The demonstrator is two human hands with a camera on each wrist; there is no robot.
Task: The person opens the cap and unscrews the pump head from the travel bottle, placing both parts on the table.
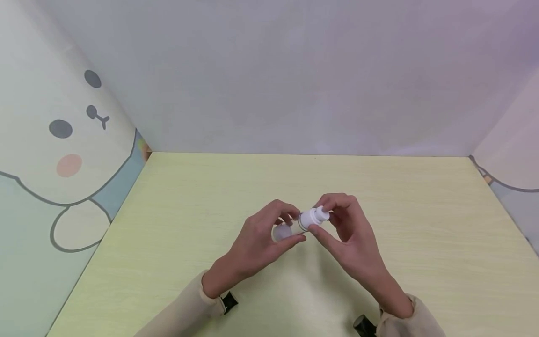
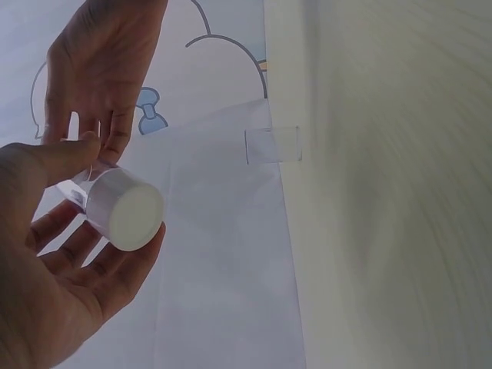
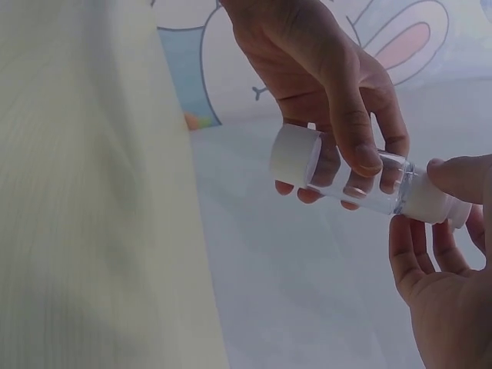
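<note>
A small clear bottle is held above the table, tilted, with a white base at one end and a white stepped cap at the other. My left hand grips its clear body, the thumb on the near side and the fingers behind. On the cap end, my right hand pinches the white part between thumb and fingers. The left wrist view looks at the round face of the white base. Whether the bottle contains anything is hard to tell.
The pale wood-grain table meets a plain whitish back wall. Side panels with cartoon drawings stand left and right. A small clear rectangular piece sits at the table's edge in the left wrist view.
</note>
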